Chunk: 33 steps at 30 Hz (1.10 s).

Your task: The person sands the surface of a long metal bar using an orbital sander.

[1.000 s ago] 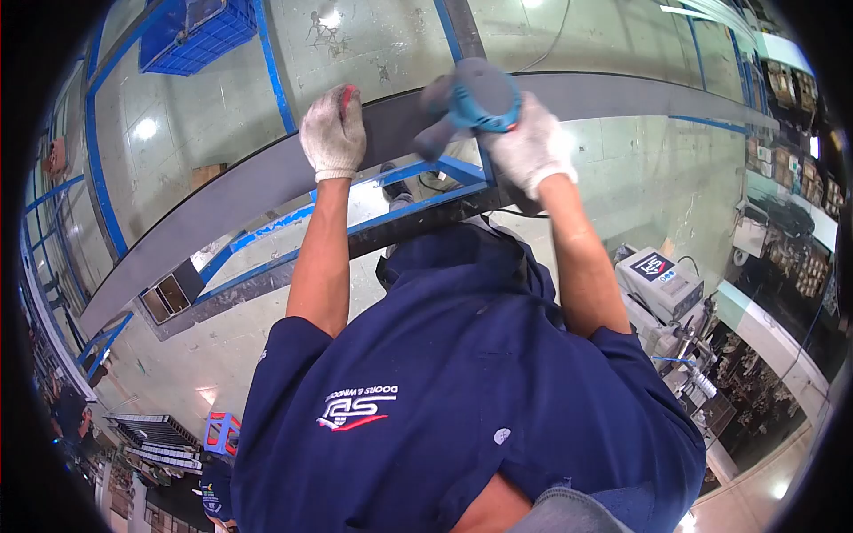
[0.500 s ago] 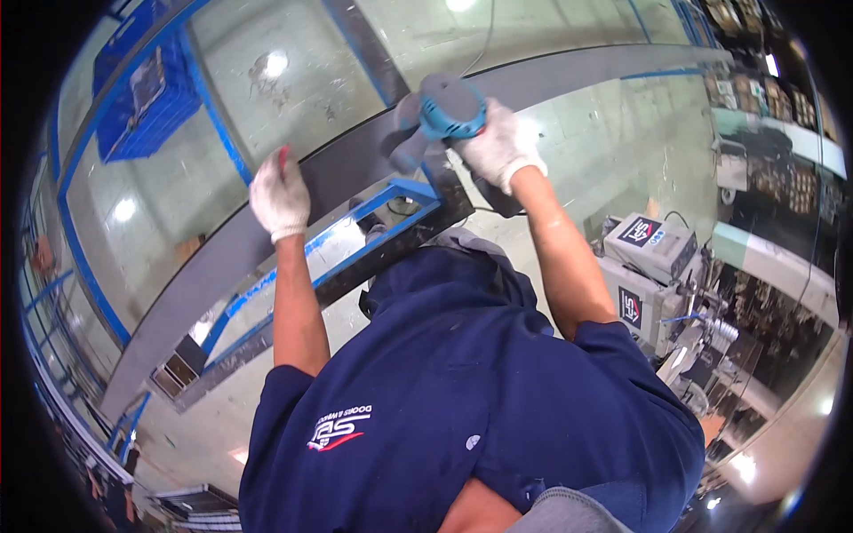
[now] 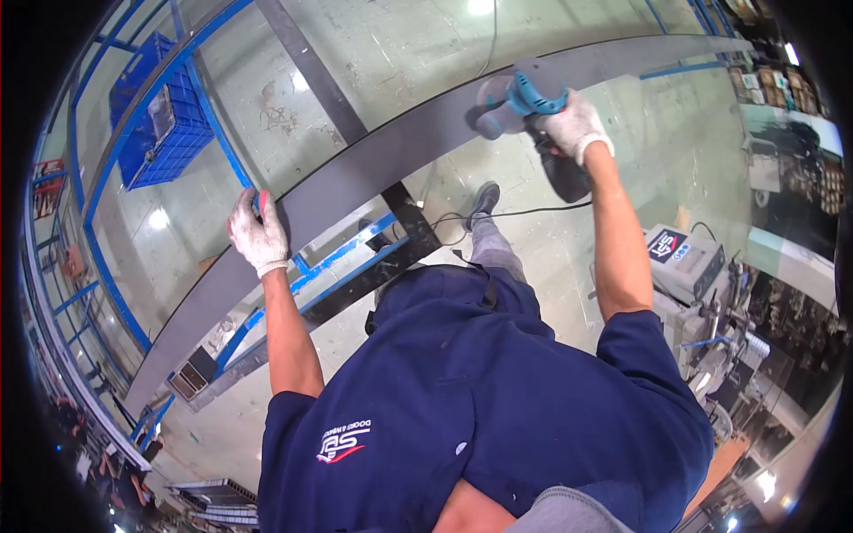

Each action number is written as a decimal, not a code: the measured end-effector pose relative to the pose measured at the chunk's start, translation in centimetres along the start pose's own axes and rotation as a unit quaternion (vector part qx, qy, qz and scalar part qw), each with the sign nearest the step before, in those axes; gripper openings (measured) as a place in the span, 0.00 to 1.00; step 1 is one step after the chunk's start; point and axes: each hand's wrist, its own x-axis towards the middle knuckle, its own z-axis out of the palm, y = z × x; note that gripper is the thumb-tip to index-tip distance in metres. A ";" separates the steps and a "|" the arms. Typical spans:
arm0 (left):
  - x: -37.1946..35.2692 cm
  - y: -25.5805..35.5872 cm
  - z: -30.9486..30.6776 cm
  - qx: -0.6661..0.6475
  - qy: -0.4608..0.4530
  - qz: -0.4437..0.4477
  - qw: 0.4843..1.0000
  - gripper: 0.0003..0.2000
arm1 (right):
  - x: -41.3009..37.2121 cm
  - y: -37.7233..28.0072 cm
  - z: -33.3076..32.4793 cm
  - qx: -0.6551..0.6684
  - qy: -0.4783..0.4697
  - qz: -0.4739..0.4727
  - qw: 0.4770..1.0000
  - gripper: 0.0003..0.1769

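Observation:
A long dark grey flat profile (image 3: 391,142) runs across the view, curved by the lens. My right hand (image 3: 576,126), in a white glove, is wrapped round the handle of a teal and black power sander (image 3: 533,96). The sander's round end is slightly blurred and sits over the right half of the profile, seemingly on its surface. My left hand (image 3: 259,233), also gloved and with red on a fingertip, grips the profile further left, its fingers over the far edge. A black cord (image 3: 524,213) trails from below the sander towards my leg.
The profile rests on a blue and black metal stand (image 3: 355,266). Beyond my left hand is a blue plastic crate (image 3: 169,124) within blue framing. A machine with a grey box (image 3: 682,258) stands at right, and stocked shelves (image 3: 782,178) line the far right.
The sander in my right hand has moved right along the profile. My left hand remains on the profile, slightly lower in view. My leg and foot now show beneath it.

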 end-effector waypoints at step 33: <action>1.4 21.4 10.7 0.212 -0.107 -0.216 0.947 0.40 | 17.7 11.1 -16.1 -0.141 -0.086 -0.151 0.975 0.23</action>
